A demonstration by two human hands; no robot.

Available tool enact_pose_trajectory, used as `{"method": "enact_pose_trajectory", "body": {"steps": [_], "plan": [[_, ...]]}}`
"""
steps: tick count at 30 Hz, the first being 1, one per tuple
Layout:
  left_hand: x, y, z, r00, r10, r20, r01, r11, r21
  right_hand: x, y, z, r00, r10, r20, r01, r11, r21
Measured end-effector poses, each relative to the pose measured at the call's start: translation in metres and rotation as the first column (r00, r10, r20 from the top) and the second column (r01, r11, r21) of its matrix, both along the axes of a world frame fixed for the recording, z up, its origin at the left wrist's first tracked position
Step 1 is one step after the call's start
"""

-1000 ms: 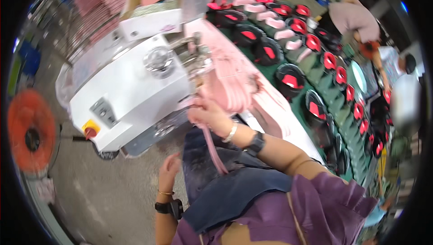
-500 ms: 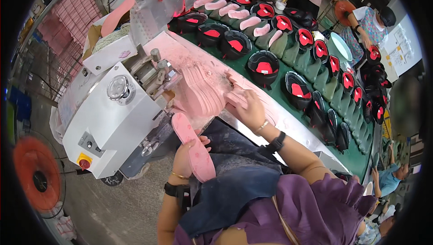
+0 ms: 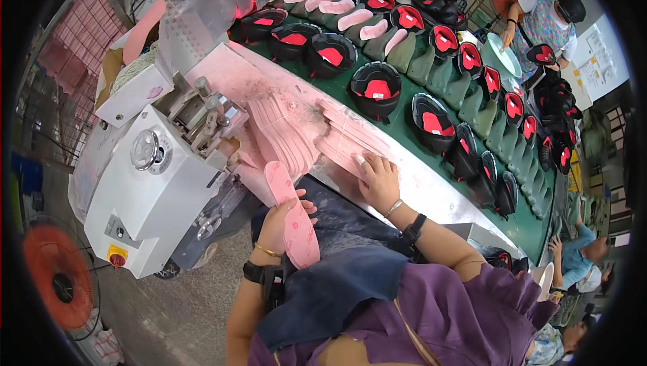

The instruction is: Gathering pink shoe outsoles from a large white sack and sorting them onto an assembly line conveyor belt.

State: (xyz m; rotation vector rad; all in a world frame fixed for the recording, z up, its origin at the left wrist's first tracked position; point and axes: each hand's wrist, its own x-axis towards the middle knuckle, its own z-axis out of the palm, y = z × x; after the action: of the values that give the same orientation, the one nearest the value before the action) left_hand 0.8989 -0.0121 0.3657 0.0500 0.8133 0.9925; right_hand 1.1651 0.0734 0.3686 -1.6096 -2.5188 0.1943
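My left hand (image 3: 274, 226) holds a long pink insole (image 3: 299, 231) upright over my lap, the thumb side against it and the fingertips showing past its edge. Small printed marks cover the insole's face. On the bench, my right hand (image 3: 381, 180) lies palm down with fingers extended over the near end of a row of pink insoles (image 3: 347, 133), touching them. A fanned stack of pink insoles (image 3: 286, 133) sits to the left of that row, beside the white machine (image 3: 168, 184).
Beyond the bench, a green belt (image 3: 397, 140) carries black shoe uppers with red linings, green shoe lasts and pink insoles. A carton (image 3: 135, 89) stands on the machine. An orange fan (image 3: 60, 278) is at the lower left. A co-worker (image 3: 542, 22) handles a shoe upper at the far right.
My right hand has slid along the row of insoles toward its near end. My left hand keeps the insole in nearly the same place. The view has shifted slightly.
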Motion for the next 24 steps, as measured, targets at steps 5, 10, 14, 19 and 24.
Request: {"method": "enact_pose_trajectory", "body": {"steps": [5, 10, 14, 19, 24], "plan": [[0.001, -0.002, -0.009, 1.000, -0.013, -0.019, 0.013, 1.000, -0.020, 0.011, -0.007, -0.003, 0.998, -0.007, -0.060, 0.008, 1.000, 0.017], [0.011, 0.003, -0.009, 0.997, -0.068, -0.035, 0.067, 0.998, -0.020, 0.011, -0.015, -0.016, 0.996, 0.065, -0.062, -0.060, 0.996, 0.073], [0.015, 0.004, -0.009, 0.996, -0.083, -0.015, 0.083, 0.996, -0.014, 0.009, -0.017, -0.005, 0.996, 0.001, -0.086, 0.001, 1.000, 0.025], [0.016, -0.003, -0.022, 0.997, -0.073, 0.030, 0.074, 0.996, -0.054, 0.008, -0.022, -0.011, 0.991, -0.128, -0.026, 0.126, 0.990, -0.057], [0.022, -0.001, -0.012, 0.995, -0.097, -0.015, 0.095, 0.993, -0.065, 0.026, -0.010, -0.008, 0.993, -0.078, -0.092, 0.065, 0.988, -0.143]]}}
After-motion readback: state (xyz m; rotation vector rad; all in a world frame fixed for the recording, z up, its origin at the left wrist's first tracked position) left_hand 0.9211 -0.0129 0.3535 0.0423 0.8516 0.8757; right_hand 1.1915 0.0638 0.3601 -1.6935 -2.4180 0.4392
